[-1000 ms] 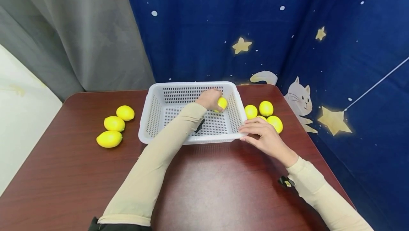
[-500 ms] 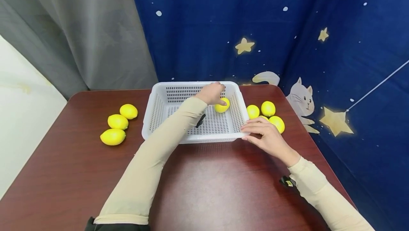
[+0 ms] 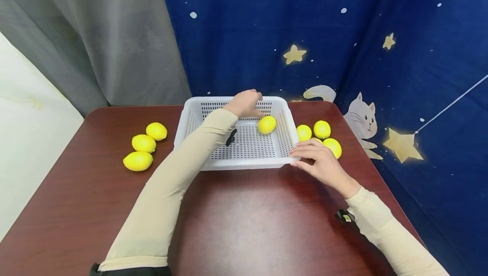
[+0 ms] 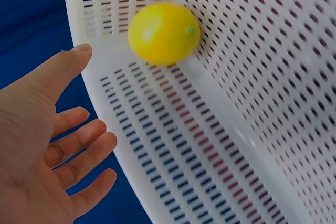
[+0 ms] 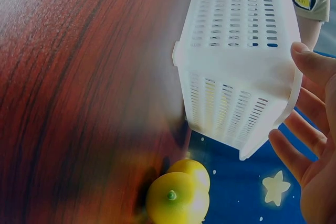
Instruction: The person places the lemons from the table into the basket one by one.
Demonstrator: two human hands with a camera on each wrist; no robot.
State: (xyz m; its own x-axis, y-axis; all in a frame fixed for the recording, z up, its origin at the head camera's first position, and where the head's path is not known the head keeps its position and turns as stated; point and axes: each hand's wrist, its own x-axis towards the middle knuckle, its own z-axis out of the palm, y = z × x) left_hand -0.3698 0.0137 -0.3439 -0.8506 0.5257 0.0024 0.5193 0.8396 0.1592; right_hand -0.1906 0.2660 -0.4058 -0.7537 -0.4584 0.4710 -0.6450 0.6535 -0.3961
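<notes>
A white perforated plastic basket [image 3: 244,163] stands on the table. Inside it, near the right end, lies one yellow lemon [image 3: 267,124]. My left hand [image 3: 245,103] hovers over the basket's far side, thumb apart from loosely bent fingers, holding nothing; the left wrist view shows the hand [image 4: 58,140] apart from the lemon [image 4: 164,33]. My right hand [image 3: 318,161] holds the near right corner of the basket, fingers over the rim and thumb at the front. In the right wrist view its thumb [image 5: 310,59] touches the rim.
Several lemons [image 3: 322,129] are grouped just right of the basket, one partly hidden by my right hand. Three more lemons [image 3: 143,143] lie in a slanted row at the left. The brown table [image 3: 244,221] ends at curtains [image 3: 244,34] behind.
My left hand has let go of the lemon inside the basket and drawn up and leftward from it. The right hand stays at the basket's corner. The head view has shifted slightly.
</notes>
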